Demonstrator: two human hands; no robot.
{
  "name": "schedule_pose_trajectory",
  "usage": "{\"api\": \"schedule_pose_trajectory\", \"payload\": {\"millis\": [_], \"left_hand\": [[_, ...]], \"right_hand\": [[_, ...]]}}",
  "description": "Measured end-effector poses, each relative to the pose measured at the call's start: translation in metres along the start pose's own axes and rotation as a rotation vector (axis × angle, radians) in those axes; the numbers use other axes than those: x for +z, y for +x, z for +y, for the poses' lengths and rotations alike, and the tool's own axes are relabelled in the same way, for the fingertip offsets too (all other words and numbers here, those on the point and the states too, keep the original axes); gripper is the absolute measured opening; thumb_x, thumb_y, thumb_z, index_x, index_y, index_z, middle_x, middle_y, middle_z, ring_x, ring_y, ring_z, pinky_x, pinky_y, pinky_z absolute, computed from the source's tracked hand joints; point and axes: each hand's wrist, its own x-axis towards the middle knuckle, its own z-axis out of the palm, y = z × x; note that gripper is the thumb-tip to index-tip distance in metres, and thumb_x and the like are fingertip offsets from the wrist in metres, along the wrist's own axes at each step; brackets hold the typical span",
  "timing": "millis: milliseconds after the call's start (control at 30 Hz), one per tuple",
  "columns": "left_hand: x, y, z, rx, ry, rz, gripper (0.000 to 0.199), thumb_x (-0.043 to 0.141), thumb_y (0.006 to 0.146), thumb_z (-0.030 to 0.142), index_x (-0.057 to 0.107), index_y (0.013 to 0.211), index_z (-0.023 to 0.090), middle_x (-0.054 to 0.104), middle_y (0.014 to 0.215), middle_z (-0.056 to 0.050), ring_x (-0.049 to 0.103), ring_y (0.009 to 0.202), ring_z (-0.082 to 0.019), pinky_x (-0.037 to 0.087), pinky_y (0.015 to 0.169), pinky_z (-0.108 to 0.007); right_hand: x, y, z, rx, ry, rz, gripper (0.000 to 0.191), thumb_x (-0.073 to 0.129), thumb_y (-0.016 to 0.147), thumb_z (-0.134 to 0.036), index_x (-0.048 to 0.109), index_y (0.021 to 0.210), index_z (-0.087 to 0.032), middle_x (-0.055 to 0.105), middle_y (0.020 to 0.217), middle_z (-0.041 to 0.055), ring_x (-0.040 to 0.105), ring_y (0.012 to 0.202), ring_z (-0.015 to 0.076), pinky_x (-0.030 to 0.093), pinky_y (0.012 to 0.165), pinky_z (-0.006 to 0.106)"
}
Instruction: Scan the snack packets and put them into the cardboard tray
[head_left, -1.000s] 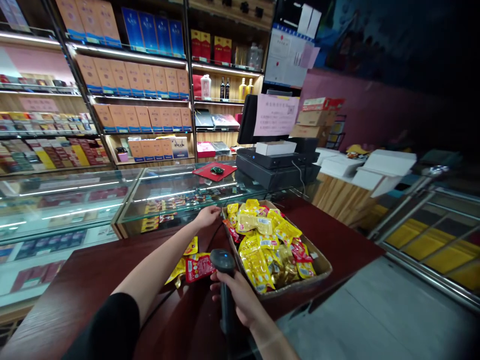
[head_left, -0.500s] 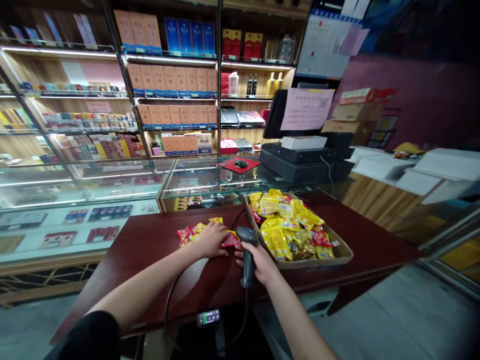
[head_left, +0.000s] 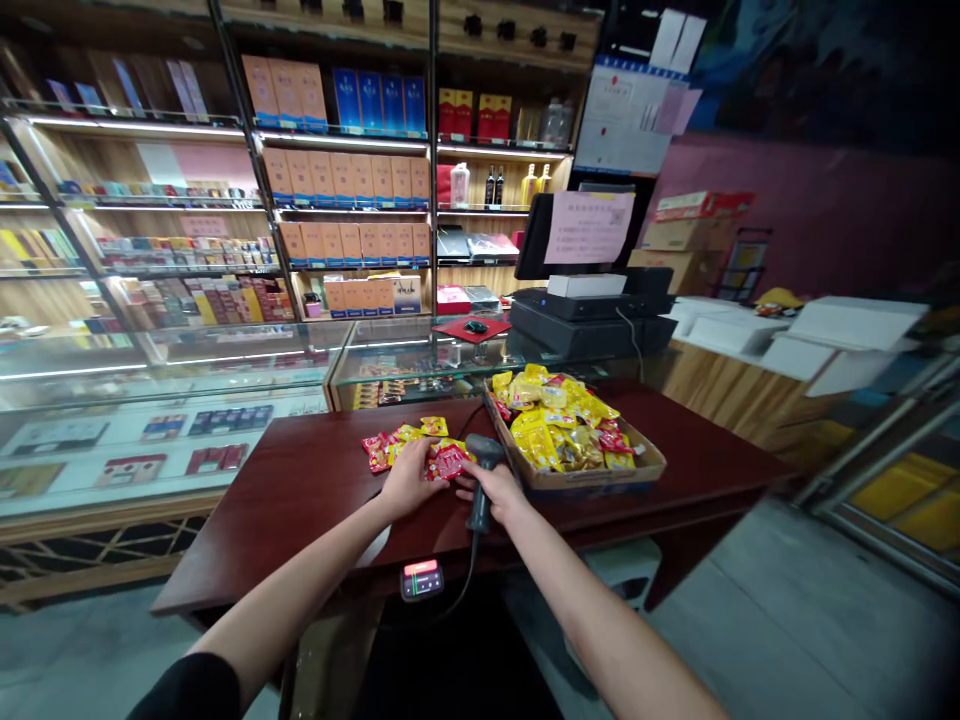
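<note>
- I take twelve o'clock as straight away from the person at the table (head_left: 300,480); the red packet (head_left: 448,462) lies near its front edge, between the hands.
- From the left hand (head_left: 409,482) I read that packet at about two o'clock; from the right hand (head_left: 496,490), about ten.
- The left hand is nearer: its bent fingers touch the packet's left end, though I can't tell whether they pinch it or merely press.
- My right hand is wrapped round the grip of the dark handheld scanner (head_left: 478,512), fingers showing past its left side.
- The packet's long axis runs roughly nine to three, while the scanner stands close to twelve-to-six, so the two cross nearly square.
- The scanner's head is just beside the packet's right end, toward two o'clock; I can't make out whether they touch.
- For me everything hinges on that narrow spacing, packet end to scanner head.
- More loose packets (head_left: 433,426) lie from ten to twelve o'clock of the left hand.
- The box of packets (head_left: 592,478) sits at two o'clock from the right hand, apart from it.
</note>
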Motion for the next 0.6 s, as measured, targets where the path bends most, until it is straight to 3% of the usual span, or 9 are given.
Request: {"api": "schedule_pose_trajectory", "payload": {"millis": [67, 133, 233, 333, 467, 533, 600], "left_hand": [[-0.001, -0.003, 0.001, -0.043, -0.077, 0.028, 0.079, 0.081, 0.06, 0.037, 0.049, 0.13, 0.019, 0.062, 0.102, -0.006, 0.057, 0.1, -0.023, 0.042, 0.092, -0.037], [-0.006, -0.002, 0.001, -0.182, -0.201, 0.009, 0.083, 0.079, 0.062, 0.044, 0.047, 0.133, 0.018, 0.063, 0.095, -0.004, 0.06, 0.089, -0.02, 0.045, 0.084, -0.033], [-0.022, 0.006, -0.001, -0.463, -0.424, -0.222, 0.064, 0.071, 0.068, 0.053, 0.061, 0.118, 0.015, 0.064, 0.078, -0.001, 0.06, 0.069, -0.015, 0.047, 0.067, -0.027], [-0.039, 0.013, -0.005, -0.588, -0.604, -0.454, 0.053, 0.079, 0.057, 0.053, 0.072, 0.093, 0.014, 0.068, 0.073, -0.002, 0.06, 0.065, -0.014, 0.045, 0.06, -0.025], [-0.049, 0.018, -0.007, -0.656, -0.811, -0.461, 0.055, 0.089, 0.042, 0.042, 0.072, 0.085, 0.013, 0.072, 0.078, -0.006, 0.064, 0.067, -0.015, 0.048, 0.063, -0.025], [-0.048, 0.017, -0.006, -0.718, -0.814, -0.434, 0.055, 0.09, 0.039, 0.039, 0.071, 0.084, 0.014, 0.071, 0.074, -0.005, 0.062, 0.062, -0.013, 0.048, 0.061, -0.025], [-0.046, 0.014, -0.005, -0.744, -0.735, -0.334, 0.052, 0.09, 0.04, 0.038, 0.07, 0.081, 0.014, 0.069, 0.067, -0.003, 0.06, 0.056, -0.012, 0.049, 0.058, -0.025]], "right_hand": [[0.008, -0.001, -0.005, -0.046, -0.043, -0.013, 0.028, 0.079, 0.062, -0.015, 0.062, 0.084, -0.013, 0.067, 0.066, 0.0035, 0.066, 0.058, 0.0165, 0.056, 0.051, 0.029], [0.014, -0.002, -0.012, -0.083, -0.089, -0.021, 0.03, 0.08, 0.058, -0.012, 0.062, 0.082, -0.013, 0.065, 0.061, 0.0014, 0.064, 0.056, 0.016, 0.054, 0.049, 0.026], [0.02, -0.004, -0.026, -0.117, -0.16, -0.067, 0.034, 0.082, 0.051, -0.01, 0.063, 0.079, -0.014, 0.064, 0.058, -0.0004, 0.062, 0.052, 0.0152, 0.052, 0.045, 0.024], [0.024, -0.009, -0.037, -0.135, -0.208, -0.132, 0.036, 0.082, 0.048, -0.007, 0.065, 0.079, -0.013, 0.065, 0.06, 0.0, 0.062, 0.052, 0.0148, 0.051, 0.045, 0.024], [0.032, -0.016, -0.046, -0.149, -0.22, -0.164, 0.032, 0.081, 0.05, -0.006, 0.065, 0.077, -0.012, 0.065, 0.062, 0.0001, 0.062, 0.055, 0.0148, 0.051, 0.047, 0.024], [0.034, -0.023, -0.047, -0.15, -0.214, -0.154, 0.026, 0.08, 0.054, -0.008, 0.063, 0.073, -0.013, 0.064, 0.059, -0.0001, 0.061, 0.054, 0.0142, 0.05, 0.045, 0.022], [0.035, -0.032, -0.045, -0.142, -0.204, -0.141, 0.019, 0.077, 0.061, -0.011, 0.062, 0.071, -0.013, 0.062, 0.058, 0.0002, 0.06, 0.052, 0.013, 0.048, 0.043, 0.02]]}}
